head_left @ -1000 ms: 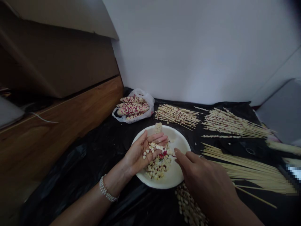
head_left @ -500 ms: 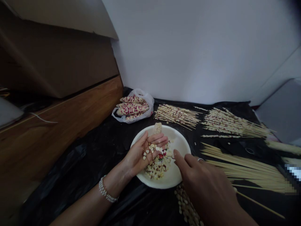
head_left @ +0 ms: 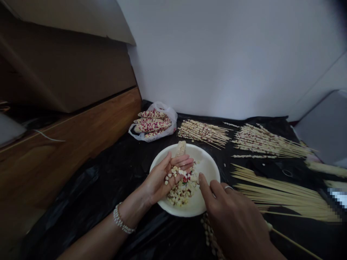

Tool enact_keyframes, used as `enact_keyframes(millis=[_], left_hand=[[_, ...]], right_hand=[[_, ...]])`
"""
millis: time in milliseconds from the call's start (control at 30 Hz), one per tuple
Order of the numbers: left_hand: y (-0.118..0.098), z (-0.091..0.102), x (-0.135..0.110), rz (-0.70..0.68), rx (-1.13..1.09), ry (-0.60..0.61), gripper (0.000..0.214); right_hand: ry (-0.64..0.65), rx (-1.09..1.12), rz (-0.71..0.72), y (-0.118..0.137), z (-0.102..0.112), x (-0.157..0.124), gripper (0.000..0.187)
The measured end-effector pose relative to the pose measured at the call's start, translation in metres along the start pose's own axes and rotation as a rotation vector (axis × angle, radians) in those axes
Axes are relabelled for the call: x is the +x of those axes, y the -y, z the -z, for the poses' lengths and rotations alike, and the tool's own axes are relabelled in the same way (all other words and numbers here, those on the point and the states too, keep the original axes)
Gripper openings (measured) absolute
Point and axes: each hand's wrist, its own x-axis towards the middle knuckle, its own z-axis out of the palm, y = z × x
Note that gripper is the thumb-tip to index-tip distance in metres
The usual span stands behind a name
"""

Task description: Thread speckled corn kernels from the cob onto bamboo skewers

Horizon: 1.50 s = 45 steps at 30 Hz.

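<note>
Left hand (head_left: 162, 178) lying spread palm-up over a white bowl (head_left: 210, 169), cradling corn kernels (head_left: 175, 171), right hand (head_left: 227, 204) gripping a thin skewer (head_left: 292, 241), bagged cobs (head_left: 153, 126) lying beyond

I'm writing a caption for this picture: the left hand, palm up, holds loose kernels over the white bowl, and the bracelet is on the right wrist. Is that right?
Not quite: the bracelet is on the left wrist, as the head view shows. The rest stands: the left hand, palm up, holds loose kernels over the white bowl.
</note>
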Motion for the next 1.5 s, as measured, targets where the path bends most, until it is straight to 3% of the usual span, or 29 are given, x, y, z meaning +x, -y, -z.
enact_keyframes(millis=[200,567,933,1167,1500], left_hand=[[0.001,-0.002,-0.002,-0.001,0.021,-0.032,0.045],[-0.005,0.012,0.005,0.060,-0.151,0.137,0.054],[-0.003,0.014,0.009,-0.009,-0.267,-0.117,0.026],[-0.001,0.011,0.007,-0.047,-0.256,-0.159,0.032],[0.001,0.008,0.006,-0.076,-0.151,-0.111,0.011]], right_hand=[[-0.017,0.004,-0.009,0.003,-0.002,0.001,0.056],[-0.080,0.084,-0.022,-0.009,-0.007,0.005,0.050],[-0.054,-0.005,-0.050,-0.019,-0.001,0.009,0.046],[-0.090,0.026,-0.036,-0.019,-0.002,0.008,0.045],[-0.056,0.012,-0.015,-0.020,0.006,0.007,0.047]])
